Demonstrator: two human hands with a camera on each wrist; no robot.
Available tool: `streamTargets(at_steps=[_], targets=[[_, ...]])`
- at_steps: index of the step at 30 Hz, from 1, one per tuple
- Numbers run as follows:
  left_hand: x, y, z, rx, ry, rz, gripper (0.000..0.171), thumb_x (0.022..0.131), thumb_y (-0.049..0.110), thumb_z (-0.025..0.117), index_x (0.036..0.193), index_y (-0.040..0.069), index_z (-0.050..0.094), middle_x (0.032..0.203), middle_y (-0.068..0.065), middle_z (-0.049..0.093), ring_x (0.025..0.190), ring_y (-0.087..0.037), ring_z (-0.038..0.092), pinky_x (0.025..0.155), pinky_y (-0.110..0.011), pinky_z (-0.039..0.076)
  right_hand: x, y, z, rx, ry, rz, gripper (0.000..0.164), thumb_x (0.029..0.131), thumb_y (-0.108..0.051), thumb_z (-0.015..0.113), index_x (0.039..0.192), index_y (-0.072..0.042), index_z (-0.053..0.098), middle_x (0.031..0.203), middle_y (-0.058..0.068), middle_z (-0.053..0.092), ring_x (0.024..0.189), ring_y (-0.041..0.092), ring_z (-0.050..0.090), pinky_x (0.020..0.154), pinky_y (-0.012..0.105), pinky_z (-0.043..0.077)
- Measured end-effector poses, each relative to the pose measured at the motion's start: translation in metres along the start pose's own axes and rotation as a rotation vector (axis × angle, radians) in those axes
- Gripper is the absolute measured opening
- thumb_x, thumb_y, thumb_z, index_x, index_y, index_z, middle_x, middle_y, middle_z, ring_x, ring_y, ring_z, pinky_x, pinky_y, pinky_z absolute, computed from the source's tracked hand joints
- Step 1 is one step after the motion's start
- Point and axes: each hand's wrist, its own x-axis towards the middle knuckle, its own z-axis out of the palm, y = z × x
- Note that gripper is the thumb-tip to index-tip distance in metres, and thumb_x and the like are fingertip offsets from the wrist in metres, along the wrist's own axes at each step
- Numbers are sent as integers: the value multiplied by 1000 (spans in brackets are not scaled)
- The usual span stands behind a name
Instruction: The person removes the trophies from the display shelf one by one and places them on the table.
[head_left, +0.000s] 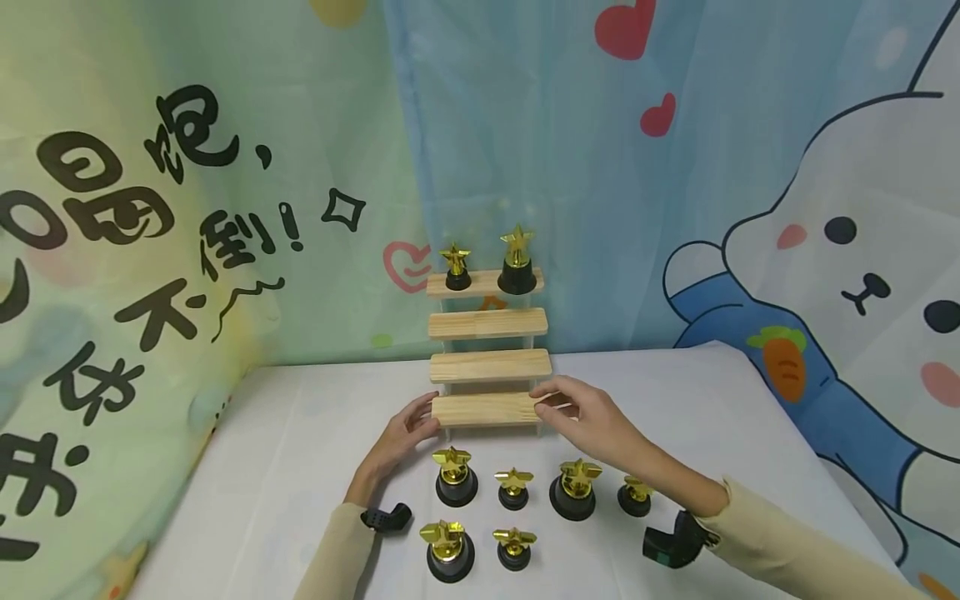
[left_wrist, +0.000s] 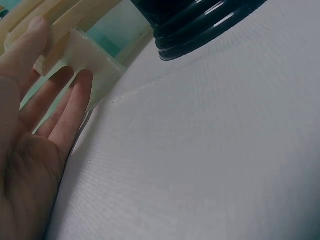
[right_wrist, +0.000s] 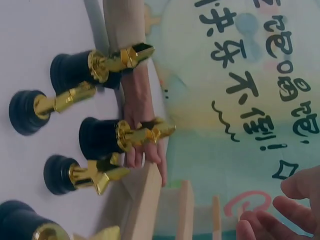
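Observation:
A wooden display stand (head_left: 491, 408) with stepped boards and clear sides stands on the white table. My left hand (head_left: 405, 433) is at the left end of its lowest board; in the left wrist view the thumb (left_wrist: 31, 42) lies against the wood, with the other fingers extended beside the clear side panel (left_wrist: 97, 67). At the board's right end is my right hand (head_left: 581, 412), its fingers bent loosely around the corner; contact there is hard to tell. Two gold star trophies, a smaller one (head_left: 457, 271) and a larger one (head_left: 517, 262), stand on the top board.
Several more star trophies with black bases stand in front of the stand, among them a large one (head_left: 455, 479), a small one (head_left: 513, 490) and another large one (head_left: 573, 492). One trophy (head_left: 636, 497) is partly under the right forearm. A printed curtain (head_left: 600, 208) hangs behind.

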Motion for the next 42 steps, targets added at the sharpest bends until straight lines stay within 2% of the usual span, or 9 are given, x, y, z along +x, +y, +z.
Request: streamTargets(at_steps=[6,16,24,31,38,42], targets=[[1,0,-1,2,1,-14,61,93,27,65,148,18,39,148,-15,47,131,-31,52,107,-37,49,23,7,-11,-52,42,7,24,98,-19,57,119,-9,62,120,11,64,108,27,64,91,39,57],[1,2,0,-14,4,-16,61,94,25,65,148,17,38,147,-16,47,132,-31,52,108,-37,48,90,22,-43,-81,119,10,30,101,-17,51,124,1,56,126,22,58,111,37,61,94,49,54],[0,-1,2,5,7,-15,61,94,23,64,149,15,37,147,-18,47,131,-33,52,105,-36,50,129,27,-54,-121,218,51,36,100,-18,49,129,2,54,128,23,57,113,39,59,93,52,53],[-1,-3,1,-2,12,-10,61,94,24,65,148,15,38,147,-17,47,131,-32,52,105,-35,50,161,26,-61,-148,313,98,46,98,-23,54,138,-1,46,138,22,47,123,38,51,101,54,46],[-4,-4,1,-6,2,-17,62,94,23,64,149,15,37,148,-18,45,131,-33,52,106,-35,50,186,28,-63,-140,319,84,52,98,-21,55,144,-3,39,138,22,49,124,38,52,100,54,48],[-2,-3,1,-2,1,-13,62,94,23,64,149,15,37,148,-18,46,130,-32,53,104,-34,51,196,27,-65,-119,309,110,54,98,-22,55,146,-5,38,137,22,50,124,37,53,100,53,49]])
